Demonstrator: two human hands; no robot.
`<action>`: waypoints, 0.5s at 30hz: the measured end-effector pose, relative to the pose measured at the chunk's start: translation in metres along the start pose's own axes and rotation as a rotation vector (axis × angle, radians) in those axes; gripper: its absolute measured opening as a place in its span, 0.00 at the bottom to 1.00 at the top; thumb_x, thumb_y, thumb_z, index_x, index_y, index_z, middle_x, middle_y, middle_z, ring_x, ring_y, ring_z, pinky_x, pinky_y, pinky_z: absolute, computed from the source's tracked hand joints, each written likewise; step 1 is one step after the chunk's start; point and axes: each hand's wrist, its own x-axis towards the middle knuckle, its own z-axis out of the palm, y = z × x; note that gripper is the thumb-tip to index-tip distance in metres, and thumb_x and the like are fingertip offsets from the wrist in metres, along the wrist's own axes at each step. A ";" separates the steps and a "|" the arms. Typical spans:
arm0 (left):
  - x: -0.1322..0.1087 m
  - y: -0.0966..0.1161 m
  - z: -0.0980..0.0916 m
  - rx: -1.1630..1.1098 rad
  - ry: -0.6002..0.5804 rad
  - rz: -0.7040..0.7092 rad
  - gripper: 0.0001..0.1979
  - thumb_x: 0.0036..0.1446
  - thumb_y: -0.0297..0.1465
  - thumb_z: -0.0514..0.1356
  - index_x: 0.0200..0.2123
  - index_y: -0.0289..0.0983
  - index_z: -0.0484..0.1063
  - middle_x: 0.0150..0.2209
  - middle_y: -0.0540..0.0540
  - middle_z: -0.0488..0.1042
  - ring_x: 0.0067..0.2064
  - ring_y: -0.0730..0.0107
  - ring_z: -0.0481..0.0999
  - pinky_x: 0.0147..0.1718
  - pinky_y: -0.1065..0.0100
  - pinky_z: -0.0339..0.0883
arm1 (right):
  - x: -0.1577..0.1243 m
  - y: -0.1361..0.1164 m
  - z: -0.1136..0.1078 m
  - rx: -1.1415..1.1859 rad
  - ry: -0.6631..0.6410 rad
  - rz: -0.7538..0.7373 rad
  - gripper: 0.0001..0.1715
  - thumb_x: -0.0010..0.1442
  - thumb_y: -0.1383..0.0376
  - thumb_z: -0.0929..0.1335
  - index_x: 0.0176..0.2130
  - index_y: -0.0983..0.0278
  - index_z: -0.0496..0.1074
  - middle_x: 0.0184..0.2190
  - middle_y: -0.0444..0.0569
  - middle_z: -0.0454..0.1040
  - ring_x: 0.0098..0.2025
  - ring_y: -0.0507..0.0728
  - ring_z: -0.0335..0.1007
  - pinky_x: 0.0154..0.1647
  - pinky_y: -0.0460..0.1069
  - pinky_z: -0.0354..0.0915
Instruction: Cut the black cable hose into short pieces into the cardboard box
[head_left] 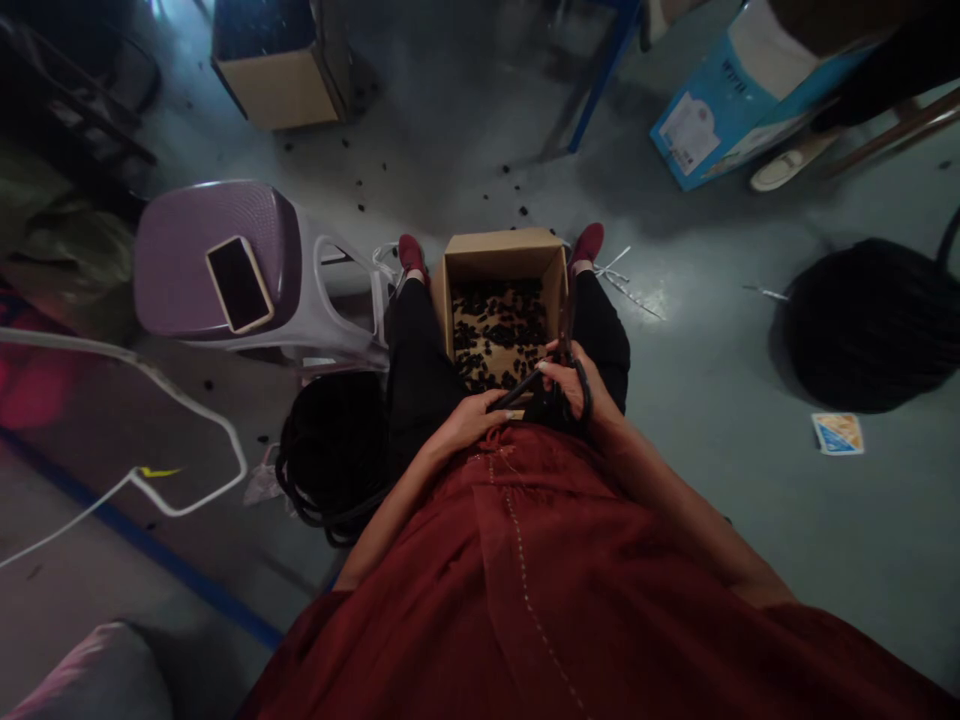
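Close to my lap, my left hand point(476, 417) is closed round a black cord point(519, 388) that slants up to the right. My right hand point(574, 380) grips dark scissors point(566, 325), their blades pointing away over the right wall of the box; its thumb and finger are at the cord's upper end. Between my feet stands an open cardboard box point(504, 243), its floor strewn with many short black pieces point(499, 320). Left of my leg lies a coil of black cord point(337, 450). Whether the blades are apart is too dark to tell.
A purple-topped stool point(176, 250) with a phone point(240, 284) on it stands left. Right lie a big black bundle point(874, 325) and a small packet point(838, 434). A blue carton point(701, 125), another person's shoe point(787, 170) and a cardboard box point(281, 90) are farther off.
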 end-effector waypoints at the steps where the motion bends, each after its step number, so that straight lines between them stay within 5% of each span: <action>1: 0.000 0.000 0.000 0.000 0.001 0.000 0.22 0.53 0.34 0.57 0.51 0.33 0.68 0.46 0.44 0.73 0.46 0.67 0.71 0.47 0.68 0.62 | 0.003 0.000 -0.005 0.003 0.025 -0.007 0.23 0.45 0.59 0.70 0.41 0.58 0.61 0.27 0.39 0.64 0.21 0.47 0.61 0.19 0.45 0.58; 15: 0.005 0.005 0.002 0.009 0.141 0.014 0.21 0.55 0.36 0.54 0.50 0.34 0.69 0.38 0.47 0.74 0.36 0.72 0.71 0.37 0.72 0.63 | -0.001 0.012 -0.003 -0.104 0.003 -0.004 0.24 0.47 0.53 0.69 0.41 0.59 0.61 0.24 0.39 0.67 0.21 0.49 0.62 0.21 0.45 0.60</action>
